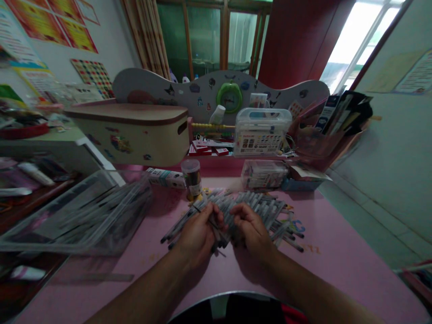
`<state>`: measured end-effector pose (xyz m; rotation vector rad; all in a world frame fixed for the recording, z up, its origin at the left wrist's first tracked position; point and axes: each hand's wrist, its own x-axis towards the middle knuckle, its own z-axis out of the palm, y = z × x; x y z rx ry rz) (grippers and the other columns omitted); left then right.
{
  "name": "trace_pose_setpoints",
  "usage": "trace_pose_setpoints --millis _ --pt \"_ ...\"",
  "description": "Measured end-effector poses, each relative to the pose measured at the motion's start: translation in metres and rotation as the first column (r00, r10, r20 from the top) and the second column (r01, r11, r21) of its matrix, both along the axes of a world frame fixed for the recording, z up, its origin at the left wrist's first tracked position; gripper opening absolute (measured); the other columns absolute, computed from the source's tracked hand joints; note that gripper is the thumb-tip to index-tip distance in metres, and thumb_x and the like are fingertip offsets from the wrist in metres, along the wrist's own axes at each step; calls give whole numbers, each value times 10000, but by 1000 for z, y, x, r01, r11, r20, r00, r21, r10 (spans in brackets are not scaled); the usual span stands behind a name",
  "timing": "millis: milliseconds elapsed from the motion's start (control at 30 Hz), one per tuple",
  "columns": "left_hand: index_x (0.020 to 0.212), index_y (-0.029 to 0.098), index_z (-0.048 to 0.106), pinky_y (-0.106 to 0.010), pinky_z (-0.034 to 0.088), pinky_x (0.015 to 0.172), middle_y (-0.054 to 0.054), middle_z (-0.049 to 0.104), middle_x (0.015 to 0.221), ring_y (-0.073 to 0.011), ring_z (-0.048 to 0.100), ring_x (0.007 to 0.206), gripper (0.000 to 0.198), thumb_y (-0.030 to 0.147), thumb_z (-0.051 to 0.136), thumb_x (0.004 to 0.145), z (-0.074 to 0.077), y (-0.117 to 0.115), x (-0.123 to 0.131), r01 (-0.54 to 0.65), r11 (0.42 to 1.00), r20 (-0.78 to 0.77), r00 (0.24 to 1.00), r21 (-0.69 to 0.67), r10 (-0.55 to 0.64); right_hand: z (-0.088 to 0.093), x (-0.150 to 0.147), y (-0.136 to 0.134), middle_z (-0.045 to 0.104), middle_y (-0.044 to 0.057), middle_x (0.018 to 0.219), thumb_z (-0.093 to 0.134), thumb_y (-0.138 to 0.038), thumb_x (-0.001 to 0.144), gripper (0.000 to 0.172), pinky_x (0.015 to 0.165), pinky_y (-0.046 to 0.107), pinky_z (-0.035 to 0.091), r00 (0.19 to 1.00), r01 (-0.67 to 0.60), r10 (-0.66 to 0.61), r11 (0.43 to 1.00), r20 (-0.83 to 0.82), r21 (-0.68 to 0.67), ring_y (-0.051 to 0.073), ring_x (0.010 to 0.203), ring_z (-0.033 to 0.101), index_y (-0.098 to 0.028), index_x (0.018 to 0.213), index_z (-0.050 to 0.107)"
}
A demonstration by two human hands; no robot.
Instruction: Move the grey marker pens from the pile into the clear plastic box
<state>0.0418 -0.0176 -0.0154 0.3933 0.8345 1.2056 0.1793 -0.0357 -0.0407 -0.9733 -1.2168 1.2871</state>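
A loose pile of clear-barrelled pens with dark ends (270,208) lies on the pink table, around and beyond both hands. My left hand (200,229) is closed, thumb against fingers, on a slim dark pen-like stick (196,208) whose upper end juts out past the thumb. Just to its right, my right hand (251,227) has its fingers curled in over the near edge of the pile. What those fingers hold, if anything, is hidden. The hands are close together but apart.
A clear plastic bin (111,249) with many pens stands at left. Behind the pile are a clear round jar (191,173), a clear box (263,174) and a blue box (300,183). A cream lidded bin (141,141), handled case (261,132) and green clock (229,98) are farther back.
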Motion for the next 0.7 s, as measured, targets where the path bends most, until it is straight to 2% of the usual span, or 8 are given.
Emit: trace_pose_setpoints --millis 67,167,233,300,400,533,633,700 --pt "796 140 630 -297 567 653 -56 662 731 -153 645 659 237 202 482 971 3 -4 1 129 982 79 990 -136 -120 -1 3 1 608 -8 786 476 -182 926 158 616 253 459 969 146 -184 965 166 219 150 678 572 -236 989 610" --pt "825 107 664 -324 583 753 -97 695 785 -183 696 764 241 156 472 962 -1 -14 9 254 936 203 957 -245 -207 -1 5 -1 615 14 855 473 -154 959 174 695 280 490 888 96 -313 842 336 531 167 765 602 -249 1043 591" --pt "824 89 676 -310 581 753 -93 692 756 -180 694 741 244 132 472 952 -7 -20 15 229 930 239 957 -286 -162 1 3 -3 607 24 874 465 -136 972 206 697 282 505 859 -29 -317 754 402 656 167 769 604 -248 1115 562" --pt "806 83 678 -284 576 742 -94 699 766 -166 689 727 259 107 461 946 -13 -24 20 182 931 277 956 -315 -93 3 1 -5 613 45 912 439 -120 984 252 714 291 526 835 -145 -308 676 456 723 176 799 613 -239 1186 529" --pt "722 102 659 -223 559 688 -72 683 718 -128 668 671 325 64 424 943 -14 -23 22 115 932 332 943 -345 6 6 -1 -4 625 79 969 421 -117 995 247 747 318 530 779 -205 -373 609 505 766 198 855 609 -219 1191 531" --pt "725 86 657 -181 546 656 -71 671 715 -106 665 664 349 61 397 957 -6 -22 21 116 933 398 917 -340 31 7 -4 -3 643 92 970 453 -130 987 171 791 387 469 654 -228 -495 592 572 773 227 867 577 -192 1090 574" --pt "807 90 669 -168 538 630 -62 680 754 -96 662 666 313 61 397 958 -3 -23 23 130 941 420 908 -312 13 7 -5 -2 633 104 985 484 -176 975 123 829 445 416 562 -208 -541 640 626 740 261 908 544 -179 1031 593" --pt "848 100 671 -167 535 609 -55 682 765 -97 659 659 277 57 417 949 -3 -23 24 128 948 392 920 -292 -3 8 -3 -2 612 103 998 484 -201 970 121 848 464 400 561 -173 -539 666 628 726 270 926 525 -180 1020 593"
